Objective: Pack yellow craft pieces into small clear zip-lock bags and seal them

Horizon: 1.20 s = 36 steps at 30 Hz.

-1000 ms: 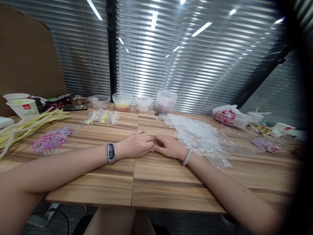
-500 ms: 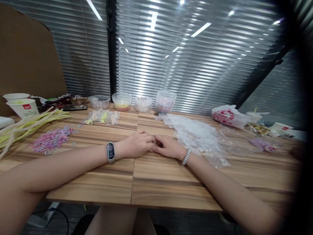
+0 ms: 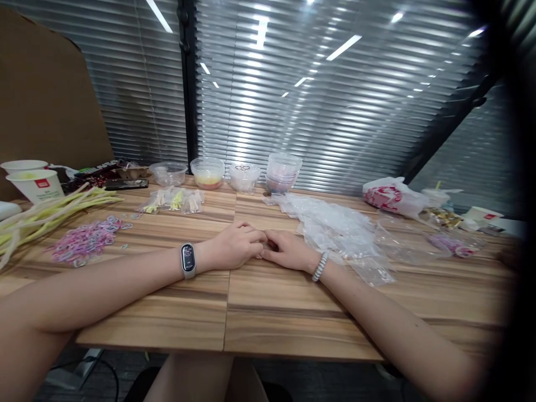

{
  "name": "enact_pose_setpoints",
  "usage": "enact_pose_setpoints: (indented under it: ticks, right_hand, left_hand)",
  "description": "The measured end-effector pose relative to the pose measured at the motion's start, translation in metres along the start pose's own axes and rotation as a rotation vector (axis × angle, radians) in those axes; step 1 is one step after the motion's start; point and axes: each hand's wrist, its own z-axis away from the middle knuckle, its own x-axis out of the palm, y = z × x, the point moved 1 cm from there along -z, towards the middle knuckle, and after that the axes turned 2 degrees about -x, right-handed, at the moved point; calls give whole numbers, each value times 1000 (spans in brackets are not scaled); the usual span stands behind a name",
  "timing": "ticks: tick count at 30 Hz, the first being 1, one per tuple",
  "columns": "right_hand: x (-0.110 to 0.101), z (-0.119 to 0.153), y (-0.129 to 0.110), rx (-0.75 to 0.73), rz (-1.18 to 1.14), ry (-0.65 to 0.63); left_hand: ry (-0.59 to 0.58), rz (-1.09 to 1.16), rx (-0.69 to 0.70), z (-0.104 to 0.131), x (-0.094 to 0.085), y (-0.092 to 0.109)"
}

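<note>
My left hand rests on the wooden table, its fingers loosely curled and closed. My right hand lies against it, also closed, and the fingertips of both meet near the middle seam. No object shows between them, though the undersides of the fingers are hidden. A pile of clear plastic bags spreads just beyond and beside my right hand. To the left, past my forearm, lies a heap of small pink and purple rings.
Yellow and cream strips lie at far left by paper cups. Small filled bags sit before clear tubs along the back. A stacked set of tubs stands behind the bags. At right are a red-and-white bag and a clear container.
Both hands stay in place, still touching. Only the camera view has shifted very slightly.
</note>
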Motion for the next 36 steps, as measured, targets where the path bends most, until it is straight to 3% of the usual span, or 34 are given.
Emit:
enact_pose_setpoints:
  ticks: [25,36]
  right_hand:
    - [0,0,0,4,23,0]
    - [2,-1,3,11,-31,3]
  left_hand:
    - [-16,-12,30,-2,-1,1]
    - [31,-7,-36,-2,-2,2]
